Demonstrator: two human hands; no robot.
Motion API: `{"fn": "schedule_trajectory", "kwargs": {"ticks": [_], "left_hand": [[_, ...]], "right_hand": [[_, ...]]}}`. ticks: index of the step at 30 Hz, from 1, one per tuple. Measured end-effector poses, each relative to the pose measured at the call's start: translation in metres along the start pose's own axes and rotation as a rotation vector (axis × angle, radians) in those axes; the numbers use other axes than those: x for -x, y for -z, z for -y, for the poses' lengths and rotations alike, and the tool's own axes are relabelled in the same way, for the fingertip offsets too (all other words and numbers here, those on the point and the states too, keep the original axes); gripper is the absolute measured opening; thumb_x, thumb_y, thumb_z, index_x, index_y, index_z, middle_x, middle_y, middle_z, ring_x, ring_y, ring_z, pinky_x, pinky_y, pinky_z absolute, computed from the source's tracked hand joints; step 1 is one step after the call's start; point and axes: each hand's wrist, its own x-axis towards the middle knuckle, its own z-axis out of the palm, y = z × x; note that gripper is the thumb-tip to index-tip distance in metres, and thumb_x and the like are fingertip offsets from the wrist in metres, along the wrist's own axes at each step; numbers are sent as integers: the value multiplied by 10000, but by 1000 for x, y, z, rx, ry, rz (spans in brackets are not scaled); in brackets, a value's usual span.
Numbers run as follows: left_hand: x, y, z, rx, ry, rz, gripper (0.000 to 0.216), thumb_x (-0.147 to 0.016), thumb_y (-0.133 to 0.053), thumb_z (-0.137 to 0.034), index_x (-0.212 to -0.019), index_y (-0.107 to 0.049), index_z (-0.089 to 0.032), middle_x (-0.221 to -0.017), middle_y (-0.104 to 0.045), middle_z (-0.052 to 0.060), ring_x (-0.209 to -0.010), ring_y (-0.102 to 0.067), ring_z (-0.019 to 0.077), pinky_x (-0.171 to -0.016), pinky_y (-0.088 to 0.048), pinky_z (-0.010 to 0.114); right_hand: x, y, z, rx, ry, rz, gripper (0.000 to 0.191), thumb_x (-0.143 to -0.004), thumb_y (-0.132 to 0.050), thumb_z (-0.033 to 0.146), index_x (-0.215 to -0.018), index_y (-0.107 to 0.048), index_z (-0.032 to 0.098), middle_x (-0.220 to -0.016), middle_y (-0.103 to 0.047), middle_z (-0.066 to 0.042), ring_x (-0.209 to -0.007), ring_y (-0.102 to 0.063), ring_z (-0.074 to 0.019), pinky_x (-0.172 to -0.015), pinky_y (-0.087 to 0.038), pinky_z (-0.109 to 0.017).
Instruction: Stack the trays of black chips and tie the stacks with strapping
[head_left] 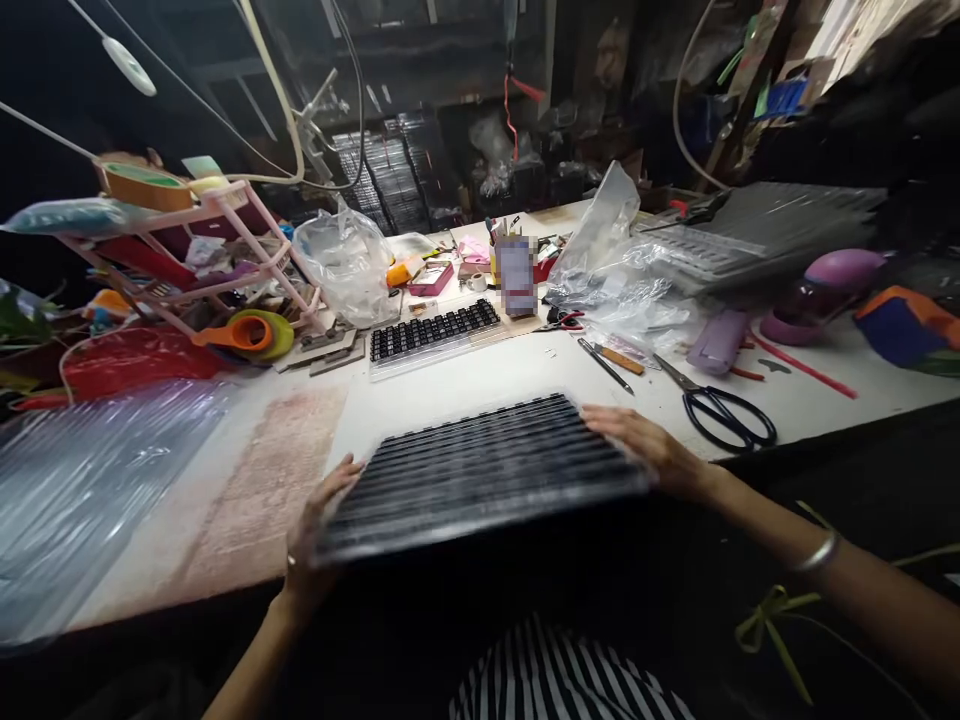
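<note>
A wide black ridged tray lies at the near edge of the white table, blurred by motion. My left hand grips its left edge, thumb and fingers curled round the rim. My right hand lies on its right edge with the fingers closed over the top corner. A smaller tray of black parts sits further back in the middle of the table.
Black scissors lie right of the tray, with a pen and a small knife behind. Clear ridged plastic sheets lie at the left. A pink rack, plastic bags and stacked trays crowd the back.
</note>
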Motion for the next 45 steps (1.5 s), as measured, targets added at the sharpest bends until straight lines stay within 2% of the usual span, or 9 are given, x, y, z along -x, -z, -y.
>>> {"fn": "schedule_trajectory", "kwargs": {"ticks": [3,5,11,15,19,23,29,36,45], "left_hand": [[-61,-11,-7,-136,171,-182,429,-905,-230,-537,-1034,-467,-203,-1025,-598,100,-1053,-563,263,-925,-447,455],[-97,-19,-8,-185,237,-164,467,-915,-152,-536,-1048,-437,-190,-921,-599,80,-872,-601,226,-762,-502,389],[-122,-39,8,-434,406,120,398,-897,-248,-498,-704,-460,-222,-622,-587,56,-624,-596,225,-580,-461,331],[-108,-50,13,-611,430,306,463,-875,-267,-507,-652,-528,-196,-696,-638,143,-723,-636,305,-646,-477,419],[-105,-58,2,-713,313,372,532,-896,-238,-463,-962,-629,-108,-1153,-576,269,-1100,-534,402,-869,-384,593],[-109,-90,-22,-671,134,475,580,-927,-220,-455,-1382,-377,-131,-1480,-310,190,-1373,-246,335,-1061,-207,561],[-115,-128,-41,-544,3,616,846,-823,-272,-709,-1473,-160,-179,-1555,-45,128,-1422,-23,308,-1099,-23,576],[-112,-98,-25,-374,19,589,710,-809,-387,-684,-1362,-372,-238,-1523,-249,108,-1417,-118,284,-1119,-76,511],[-127,-101,-25,-377,74,607,689,-730,-542,-669,-1232,-446,-208,-1402,-391,131,-1316,-346,281,-1094,-148,567]], "right_hand": [[-53,11,-1,40,-311,-220,516,-951,-156,460,-1133,-515,138,-990,-663,-158,-933,-631,-263,-800,-486,-403],[-90,14,-3,93,-508,-268,588,-954,-65,504,-1161,-466,126,-920,-665,-138,-820,-637,-243,-719,-473,-349],[-123,-7,-25,155,-704,24,667,-952,-80,534,-1012,-581,99,-854,-688,-167,-794,-656,-255,-646,-445,-305],[-109,-25,-37,200,-685,224,669,-924,-206,589,-837,-676,121,-808,-701,-169,-757,-665,-259,-645,-462,-319],[-111,-31,-27,335,-622,254,532,-951,-261,429,-1081,-635,74,-1033,-658,-239,-955,-624,-337,-782,-449,-445],[-128,-47,-9,363,-387,260,505,-961,-256,340,-1400,-369,118,-1451,-352,-201,-1321,-338,-339,-1026,-268,-532],[-157,-77,-1,250,-145,380,717,-912,-219,609,-1471,-215,161,-1538,-162,-130,-1408,-145,-304,-1092,-141,-568],[-146,-70,-12,244,-132,343,707,-913,-209,615,-1455,-279,166,-1529,-199,-134,-1410,-155,-269,-1116,-146,-481],[-139,-65,-17,169,-289,314,668,-901,-301,600,-1448,-298,214,-1538,-185,-79,-1418,-121,-259,-1118,-62,-518]]}}
